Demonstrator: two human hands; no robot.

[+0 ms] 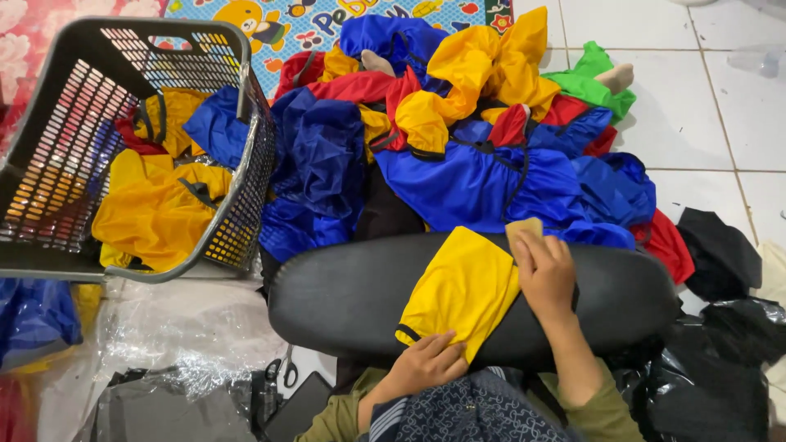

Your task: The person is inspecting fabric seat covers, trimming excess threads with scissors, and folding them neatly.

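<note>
Yellow cloth [463,286] is laid flat on black pad [344,295], pressed by both hands: left hand [427,363] flat at near edge, right hand [544,274] flat at far corner w/ tan tag [524,227]. Heap of garments [458,139] and basket [74,123] are seen beyond.

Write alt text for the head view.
Both hands, left hand and right hand, press a folded yellow cloth flat on a black padded board. Beyond lie a fabric pile and a grey basket.
</note>
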